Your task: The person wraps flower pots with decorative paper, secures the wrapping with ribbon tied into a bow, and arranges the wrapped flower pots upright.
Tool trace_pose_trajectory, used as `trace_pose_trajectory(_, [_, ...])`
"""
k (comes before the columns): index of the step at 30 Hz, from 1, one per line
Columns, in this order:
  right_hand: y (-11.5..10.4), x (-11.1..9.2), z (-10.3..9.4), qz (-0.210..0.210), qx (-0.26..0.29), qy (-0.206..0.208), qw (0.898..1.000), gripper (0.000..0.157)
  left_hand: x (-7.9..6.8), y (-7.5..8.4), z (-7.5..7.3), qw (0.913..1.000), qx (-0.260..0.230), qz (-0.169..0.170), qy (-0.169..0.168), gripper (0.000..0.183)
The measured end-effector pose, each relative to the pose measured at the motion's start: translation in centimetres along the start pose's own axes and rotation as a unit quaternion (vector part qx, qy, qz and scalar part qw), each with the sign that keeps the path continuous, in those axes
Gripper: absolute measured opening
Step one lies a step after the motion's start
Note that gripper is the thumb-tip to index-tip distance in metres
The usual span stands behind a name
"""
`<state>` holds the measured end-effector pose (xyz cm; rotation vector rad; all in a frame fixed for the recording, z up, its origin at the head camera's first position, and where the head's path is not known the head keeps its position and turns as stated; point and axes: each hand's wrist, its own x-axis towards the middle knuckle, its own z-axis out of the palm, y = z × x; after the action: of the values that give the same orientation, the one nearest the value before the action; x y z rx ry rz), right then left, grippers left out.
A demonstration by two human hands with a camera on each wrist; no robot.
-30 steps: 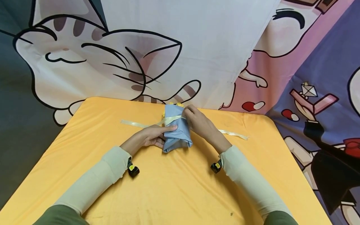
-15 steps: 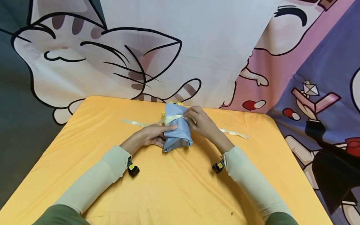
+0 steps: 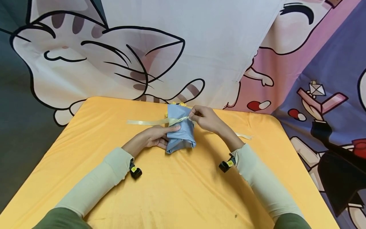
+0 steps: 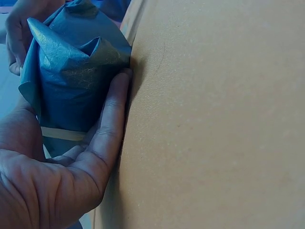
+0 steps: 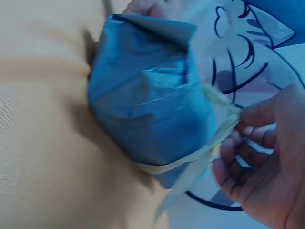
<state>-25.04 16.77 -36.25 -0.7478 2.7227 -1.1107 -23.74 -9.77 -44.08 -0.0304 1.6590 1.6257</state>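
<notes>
A small bouquet wrapped in blue paper (image 3: 183,138) lies on the yellow cloth, its folded bottom toward me. Small yellow flowers (image 3: 182,104) peep out at its far end. Around the wrapping runs a pale yellow ribbon (image 3: 145,122), one tail stretching left. My left hand (image 3: 154,136) grips the bouquet from the left, thumb on top; in the left wrist view its fingers (image 4: 112,107) curl along the paper's side. At the right edge, my right hand (image 3: 208,120) pinches the ribbon between thumb and fingertips, as the right wrist view shows with the ribbon (image 5: 186,177) pulled away from the paper.
A yellow cloth (image 3: 171,194) covers the table, and the ribbon's other tail (image 3: 243,136) lies to the right behind my right forearm. A printed curtain with a cartoon cat (image 3: 65,73) hangs right behind the table's far edge. Each wrist carries a small black camera (image 3: 135,171).
My right hand has drawn slightly right with the ribbon pinched, pulling it off the paper into a twisted strand. The left tail has straightened and shifted a little right. My left hand holds still.
</notes>
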Motion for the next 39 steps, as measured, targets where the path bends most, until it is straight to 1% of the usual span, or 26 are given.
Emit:
trace_pose_trajectory(4, [-1.1,0.0,-0.8,-0.002,-0.051,-0.007,0.999,0.015,0.0,0.0,0.0,1.0,0.002,0.002,0.003,0.075])
trace_pose_trajectory(7, [-2.0,0.0,-1.1,-0.007,-0.059,-0.011,0.998,0.015,-0.1,0.0,0.0,0.9999,0.003,0.005,0.009,0.074])
trace_pose_trajectory(10, [-2.5,0.3,-1.0,-0.004,-0.035,-0.023,0.999,0.014,-0.1,0.0,0.0,0.9999,0.002,0.006,0.011,0.074])
trace_pose_trajectory(12, [-2.5,0.4,-0.9,0.003,-0.001,-0.036,0.999,0.015,-0.1,0.1,0.0,0.9999,0.001,0.006,0.01,0.073])
trace_pose_trajectory(16, [-1.6,0.7,-0.7,0.031,0.061,-0.059,0.996,0.015,-0.1,0.1,0.1,1.0,0.003,0.005,0.007,0.074])
trace_pose_trajectory(18, [-1.2,0.7,-0.8,0.047,0.072,-0.068,0.994,0.017,0.0,0.1,0.1,1.0,0.004,0.004,0.005,0.075])
trace_pose_trajectory(21, [-0.7,0.7,-1.2,0.055,0.042,-0.082,0.994,0.019,0.0,0.0,0.1,1.0,0.007,0.002,0.005,0.076])
trace_pose_trajectory(24, [-0.4,0.6,-1.8,0.053,0.005,-0.106,0.993,0.021,0.0,0.0,0.1,0.9999,0.01,0.004,0.007,0.076])
trace_pose_trajectory(26, [-0.2,0.6,-2.1,0.044,-0.018,-0.129,0.991,0.027,-0.2,0.0,0.0,0.9999,0.01,0.006,0.011,0.077])
trace_pose_trajectory(29, [0.2,0.5,-2.5,0.019,-0.016,-0.177,0.984,0.038,-0.3,0.0,-0.1,0.9999,0.008,0.006,0.014,0.077])
trace_pose_trajectory(30, [0.4,0.4,-2.7,0.008,-0.01,-0.193,0.981,0.041,-0.3,0.0,-0.1,0.9999,0.006,0.005,0.015,0.076])
trace_pose_trajectory(31, [0.7,0.3,-2.8,-0.001,0.004,-0.207,0.978,0.041,-0.3,0.0,-0.1,0.9998,0.005,0.005,0.016,0.076])
trace_pose_trajectory(33, [1.3,-0.2,-3.2,-0.009,0.049,-0.228,0.972,0.039,-0.3,0.0,-0.1,0.9999,0.004,0.004,0.014,0.076])
trace_pose_trajectory(36, [2.4,-1.1,-3.6,-0.012,0.145,-0.239,0.96,0.027,-0.2,0.0,0.0,0.9999,0.004,0.005,0.011,0.076])
trace_pose_trajectory(39, [3.2,-2.0,-4.1,-0.023,0.236,-0.238,0.942,0.013,-0.2,0.0,0.1,0.9999,0.004,0.006,0.01,0.076])
